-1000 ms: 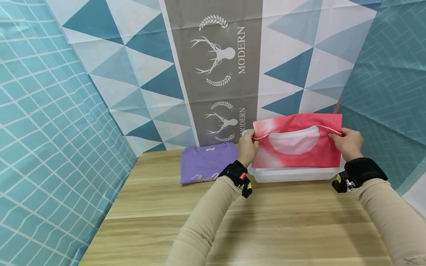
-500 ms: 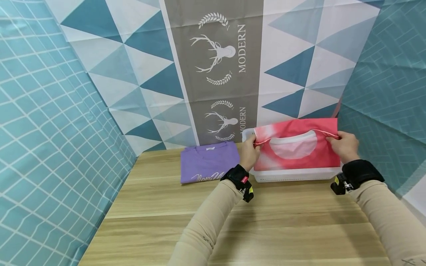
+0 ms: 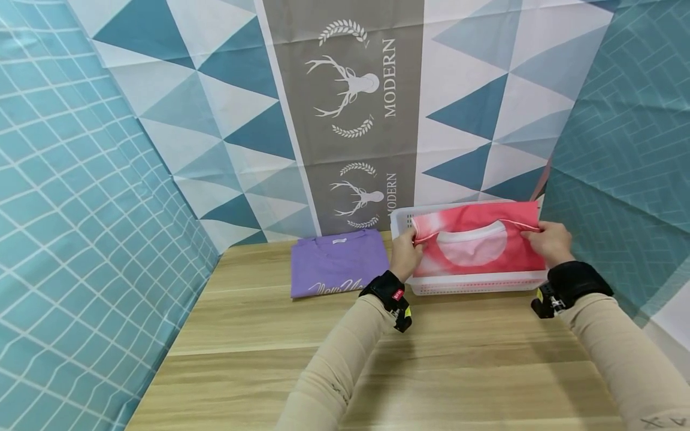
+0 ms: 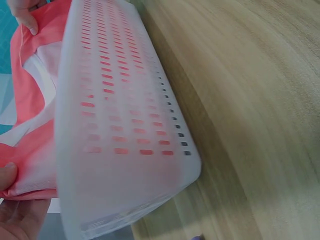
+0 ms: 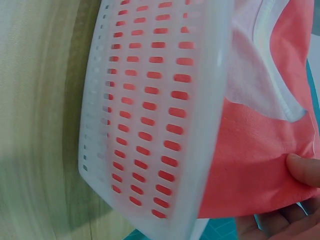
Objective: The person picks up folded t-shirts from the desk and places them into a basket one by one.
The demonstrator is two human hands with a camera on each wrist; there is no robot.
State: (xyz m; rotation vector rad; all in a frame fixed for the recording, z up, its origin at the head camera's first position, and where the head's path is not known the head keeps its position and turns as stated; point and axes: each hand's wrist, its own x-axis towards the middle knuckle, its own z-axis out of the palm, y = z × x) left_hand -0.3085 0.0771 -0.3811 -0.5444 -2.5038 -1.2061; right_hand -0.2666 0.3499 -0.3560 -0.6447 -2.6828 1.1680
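A folded red T-shirt (image 3: 524, 248) with white and pale pink patches hangs partly inside a white plastic basket (image 3: 477, 284). My left hand (image 3: 405, 254) pinches its left side, thumb on top and fingers underneath, as the left wrist view shows. On the opposite side, my right hand (image 3: 551, 242) grips the shirt the same way. Through the slots of the basket wall (image 5: 150, 105) the red cloth shows in the right wrist view. The basket's floor is hidden by the shirt.
A folded purple T-shirt (image 3: 339, 263) with pale lettering lies left of the basket on the wooden table (image 3: 259, 335). Patterned cloth (image 3: 356, 120) hangs behind the table, and blue tiled-print cloth (image 3: 97, 209) hangs at the left.
Both hands have lowered the red T-shirt into the basket, so more of the basket's rim shows and red appears through its front slots. The purple T-shirt has stayed put.
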